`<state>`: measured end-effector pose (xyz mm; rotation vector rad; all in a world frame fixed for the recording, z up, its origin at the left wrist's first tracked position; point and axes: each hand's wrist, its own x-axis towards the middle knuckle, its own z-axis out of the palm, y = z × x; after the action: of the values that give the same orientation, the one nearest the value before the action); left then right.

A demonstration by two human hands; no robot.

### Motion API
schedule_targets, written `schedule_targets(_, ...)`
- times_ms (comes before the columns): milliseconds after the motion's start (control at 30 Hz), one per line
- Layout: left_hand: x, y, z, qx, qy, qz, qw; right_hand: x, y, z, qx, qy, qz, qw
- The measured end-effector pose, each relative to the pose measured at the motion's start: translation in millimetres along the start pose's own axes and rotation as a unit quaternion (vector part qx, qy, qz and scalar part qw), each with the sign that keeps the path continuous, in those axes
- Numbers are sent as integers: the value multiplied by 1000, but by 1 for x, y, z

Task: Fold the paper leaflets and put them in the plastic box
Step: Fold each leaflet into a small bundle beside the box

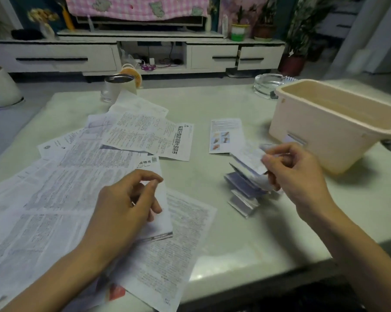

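Note:
Several unfolded paper leaflets (81, 167) lie spread over the left half of the table. My left hand (124, 203) hovers over them with fingers loosely curled, holding nothing. My right hand (295, 172) pinches a concertina-folded leaflet (246, 176), whose lower folds hang down to the table. A small folded leaflet (226, 136) with pictures lies flat beyond it. The cream plastic box (320, 136) stands open at the right, just past my right hand; its inside is mostly hidden from here.
A glass ashtray (268, 85) sits behind the box. A metal cup (115, 86) stands at the table's far edge, left of centre. The table's near edge (257, 273) runs below my right forearm. A white TV cabinet (136, 55) lies beyond the table.

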<state>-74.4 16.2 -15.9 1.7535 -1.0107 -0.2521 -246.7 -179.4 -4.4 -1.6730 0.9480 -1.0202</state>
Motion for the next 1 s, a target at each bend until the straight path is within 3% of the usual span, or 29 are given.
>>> schedule_targets(67,5,5,25,50,-37,34,997,-6,16,1,-112,-34,-8,993)
schedule_targets(167,7,14,67,116,-99,102,983,-20,33,4,-286,-98,-61,951)
schedule_targets(333,11,12,129,295,-215,176,914,-25,36,2,-387,-105,-75,913)
schedule_targets(533,10,1,144,338,-273,132,891,-24,39,0,-396,-107,-54,910)
schedule_targets(633,17,9,139,304,-292,92,902,-23,39,-2,-394,-122,-48,910)
schedule_targets(1000,26,13,140,323,-295,70,896,-20,35,-9,-397,-141,-22,907)
